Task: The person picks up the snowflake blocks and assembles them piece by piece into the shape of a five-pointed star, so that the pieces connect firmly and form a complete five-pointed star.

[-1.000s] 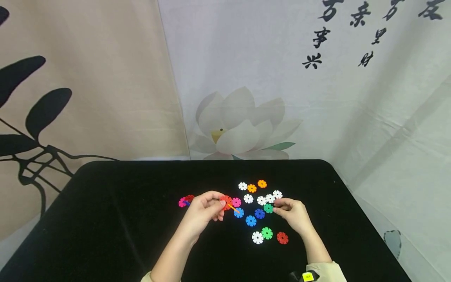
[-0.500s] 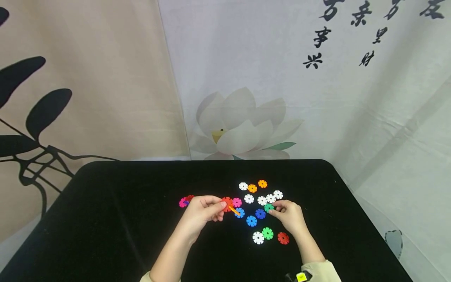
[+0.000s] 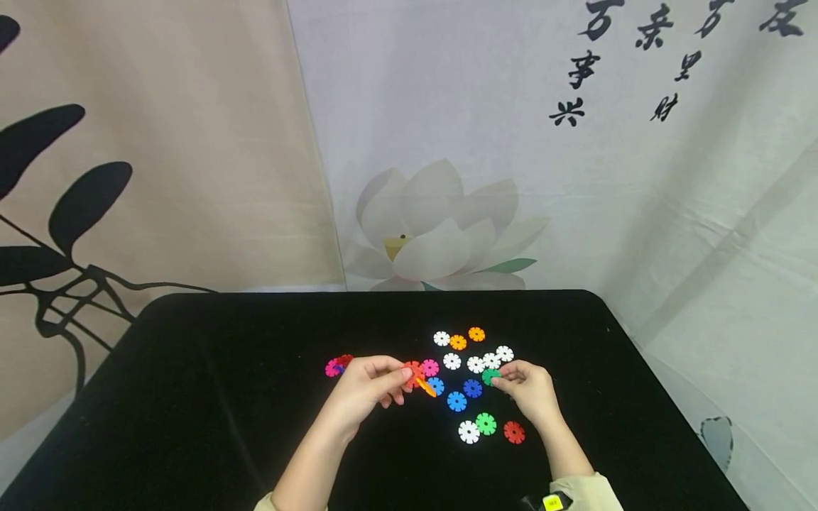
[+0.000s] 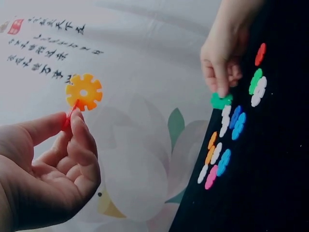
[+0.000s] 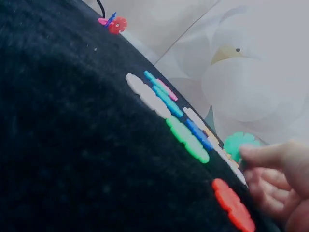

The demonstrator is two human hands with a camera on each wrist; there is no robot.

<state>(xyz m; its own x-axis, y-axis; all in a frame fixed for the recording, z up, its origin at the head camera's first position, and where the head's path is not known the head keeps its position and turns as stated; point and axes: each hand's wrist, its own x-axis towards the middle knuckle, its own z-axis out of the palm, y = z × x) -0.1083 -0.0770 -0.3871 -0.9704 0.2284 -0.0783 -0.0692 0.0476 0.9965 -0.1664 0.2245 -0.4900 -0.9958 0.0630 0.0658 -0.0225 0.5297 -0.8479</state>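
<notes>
Black table [image 3: 192,411]: dull, fabric-like surface with rounded far corners, reaching almost to the hangings behind.
Beige cloth [image 3: 192,128]: hung behind the left part, printed with large dark leaves [image 3: 89,206].
White cloth [image 3: 639,199]: met the beige along a straight line, creased at right; bore a pale lotus [image 3: 441,234] and black characters [image 3: 653,28].
Left hand [image 3: 367,387]: fingers pinched a red disc [image 3: 413,370], raised above the surface; an orange disc [image 4: 84,92] was slotted into it at an angle.
Right hand [image 3: 532,392]: fingers pinched a green disc [image 3: 491,377] by its edge, tilted up, beside white discs [image 3: 489,358]; could not tell whether it touched the table.
Loose discs [image 3: 456,406]: various colours, lying flat, mostly between the hands.
Joined cluster [image 3: 337,366]: pink, blue and red, just beyond the left hand.
</notes>
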